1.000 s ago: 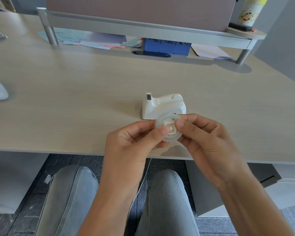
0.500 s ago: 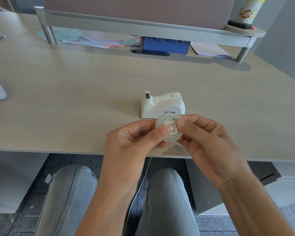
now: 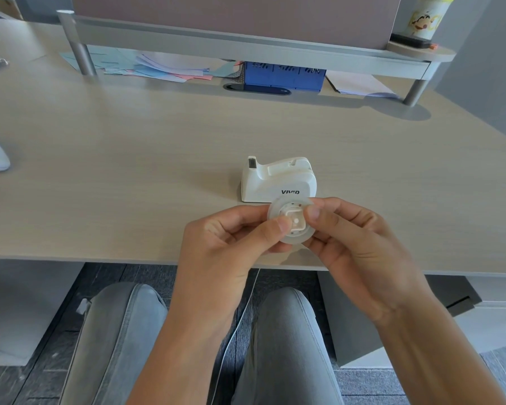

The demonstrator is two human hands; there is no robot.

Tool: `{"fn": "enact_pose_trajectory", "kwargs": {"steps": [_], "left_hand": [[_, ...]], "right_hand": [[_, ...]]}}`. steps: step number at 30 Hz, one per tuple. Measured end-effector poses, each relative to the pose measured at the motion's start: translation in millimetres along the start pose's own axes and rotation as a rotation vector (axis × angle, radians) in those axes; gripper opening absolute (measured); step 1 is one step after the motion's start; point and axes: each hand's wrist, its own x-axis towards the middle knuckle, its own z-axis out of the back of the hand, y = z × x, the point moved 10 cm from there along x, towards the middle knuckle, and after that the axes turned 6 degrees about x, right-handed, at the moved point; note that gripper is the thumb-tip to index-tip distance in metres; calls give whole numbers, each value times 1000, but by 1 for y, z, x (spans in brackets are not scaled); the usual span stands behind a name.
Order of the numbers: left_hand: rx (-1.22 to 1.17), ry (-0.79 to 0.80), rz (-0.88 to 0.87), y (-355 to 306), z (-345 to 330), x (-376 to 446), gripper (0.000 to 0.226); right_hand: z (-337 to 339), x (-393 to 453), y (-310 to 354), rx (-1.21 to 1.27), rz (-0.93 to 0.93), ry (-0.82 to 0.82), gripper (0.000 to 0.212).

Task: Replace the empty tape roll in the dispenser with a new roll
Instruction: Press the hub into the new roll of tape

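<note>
Both hands grip one item above the near edge of the desk point(image 3: 129, 159): a clear tape roll point(image 3: 292, 222) with a white square hub point(image 3: 295, 221) seated in its centre. Left hand point(image 3: 231, 244) is closed on the roll, thumb pressed on the front face at the hub's left edge, fingers curled behind. Right hand point(image 3: 360, 244) is likewise closed on it, thumb on the upper right of the face, fingers wrapped behind the rim. Roll faces the camera, held clear of the desk surface. White tape dispenser point(image 3: 278, 179), marked VIVID, stands upright on the desk just behind the roll, cutter end to the left, not touched by either hand. Its top slot shows no roll from this angle.
</note>
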Motion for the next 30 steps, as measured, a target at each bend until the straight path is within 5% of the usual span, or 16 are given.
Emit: {"fn": "enact_pose_trajectory", "kwargs": {"steps": [30], "left_hand": [[7,64,-27,4,-5,5,20]], "right_hand": [[7,-1,-6,42,-24,-2,22]]}}
